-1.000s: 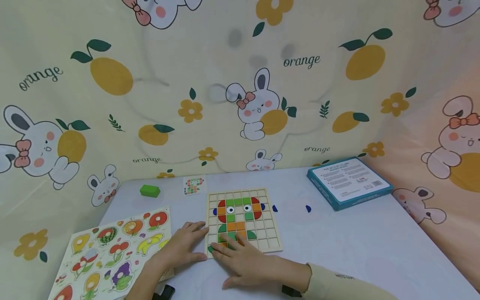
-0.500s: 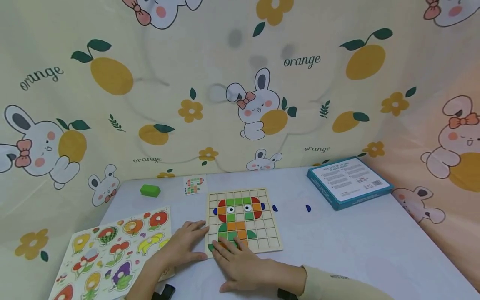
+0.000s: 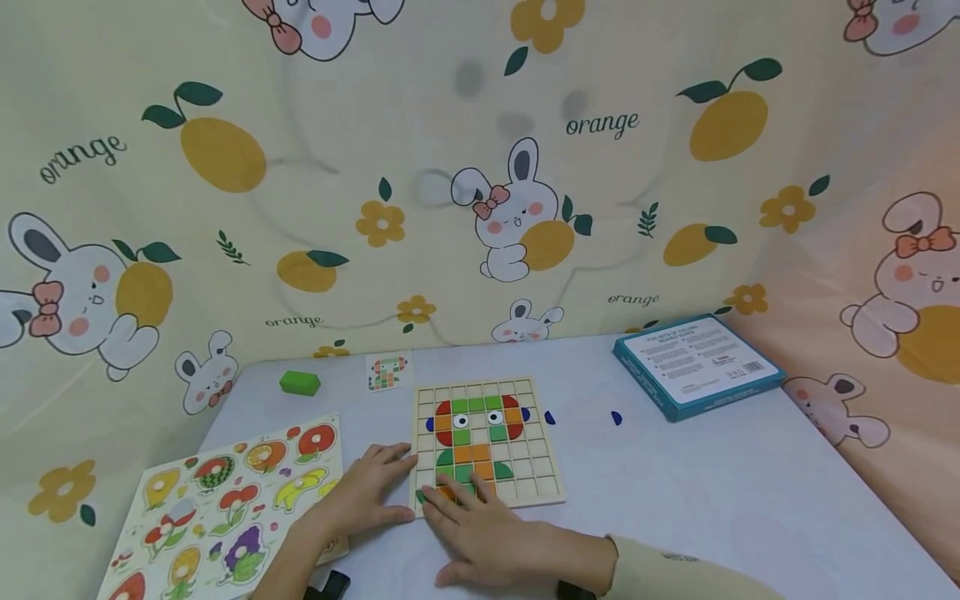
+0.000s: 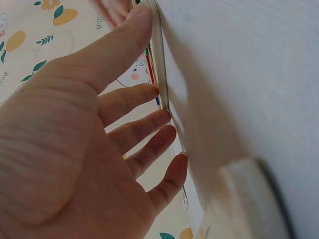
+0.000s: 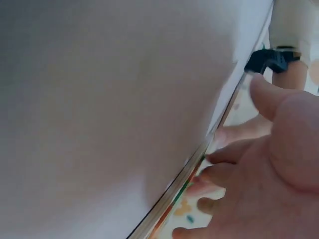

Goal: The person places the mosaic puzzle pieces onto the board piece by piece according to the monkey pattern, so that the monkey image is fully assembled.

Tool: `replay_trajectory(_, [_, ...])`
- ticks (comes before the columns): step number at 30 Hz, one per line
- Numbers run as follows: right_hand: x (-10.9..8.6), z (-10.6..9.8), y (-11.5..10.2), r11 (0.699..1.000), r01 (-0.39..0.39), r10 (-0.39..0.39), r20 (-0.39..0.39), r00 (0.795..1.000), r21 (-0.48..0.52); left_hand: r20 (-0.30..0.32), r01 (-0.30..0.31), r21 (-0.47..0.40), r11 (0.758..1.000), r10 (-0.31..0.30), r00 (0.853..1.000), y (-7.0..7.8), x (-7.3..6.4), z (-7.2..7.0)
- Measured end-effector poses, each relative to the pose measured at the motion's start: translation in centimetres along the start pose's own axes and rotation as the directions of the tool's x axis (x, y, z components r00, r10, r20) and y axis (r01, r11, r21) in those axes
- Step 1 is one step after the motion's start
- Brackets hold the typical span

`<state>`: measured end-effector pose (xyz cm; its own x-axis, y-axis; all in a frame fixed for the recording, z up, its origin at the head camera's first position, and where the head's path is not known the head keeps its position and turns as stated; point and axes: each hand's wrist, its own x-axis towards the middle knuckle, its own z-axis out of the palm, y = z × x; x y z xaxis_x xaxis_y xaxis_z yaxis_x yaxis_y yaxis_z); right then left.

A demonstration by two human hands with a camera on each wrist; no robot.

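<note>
A wooden grid board (image 3: 543,467) lies on the table, with colored tiles set in it as a figure with two eye tiles. Along its left edge rests my left hand (image 3: 367,492), fingers loosely extended; the left wrist view shows its thumb and fingertips close by the board's side. My right hand (image 3: 483,537) is spread over the board's front rows, fingertips on the green and orange tiles (image 3: 463,471) there, partly hiding them. In the right wrist view the same right hand (image 5: 254,174) has its fingers above the board's edge (image 5: 174,194).
Right of the board lie two loose blue half-circle pieces (image 3: 617,418). A teal box (image 3: 701,362) stands at the back right. Behind the board are a pattern card (image 3: 387,372) and a green block (image 3: 300,382). A fruit puzzle board (image 3: 195,508) lies left, partly under the left forearm.
My right hand has drawn back slightly toward the front, its thumb shifting a little left. The left hand, board and loose pieces have stayed in place.
</note>
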<state>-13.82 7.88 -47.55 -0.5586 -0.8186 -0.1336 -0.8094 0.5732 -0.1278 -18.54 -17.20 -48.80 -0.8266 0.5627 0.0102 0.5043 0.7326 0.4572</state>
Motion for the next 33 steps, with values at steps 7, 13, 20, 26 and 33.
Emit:
replay_trajectory(7, [-2.2, -1.3, 5.9, 0.945, -0.245, 0.28, -0.15, 0.948, 0.217, 0.033, 0.049, 0.001, 0.999, -0.049, 0.998, 0.2, 0.1, 0.0])
replay_trajectory(13, [-6.0, -1.4, 14.1, 0.776, -0.597, 0.63, -0.264, 0.73, 0.201, 0.033, 0.061, 0.009, 0.998, -0.062, 0.998, 0.2, 0.1, 0.0])
replay_trajectory(20, [-9.9, -1.3, 18.1, 0.69, -0.667, 0.723, -0.241, 0.647, 0.28, 0.034, 0.067, -0.001, 0.998, -0.067, 0.997, 0.1, 0.2, -0.1])
replay_trajectory(26, [-10.7, -1.0, 19.6, 0.684, -0.573, 0.707, -0.218, 0.673, 0.451, 0.032, 0.067, 0.004, 0.998, -0.067, 0.997, 0.1, 0.2, -0.1])
replay_trajectory(33, [-10.7, -1.4, 20.3, 0.635, -0.577, 0.72, -0.122, 0.683, 0.514, 0.023, 0.064, 0.005, 0.998, -0.064, 0.998, 0.1, 0.1, -0.1])
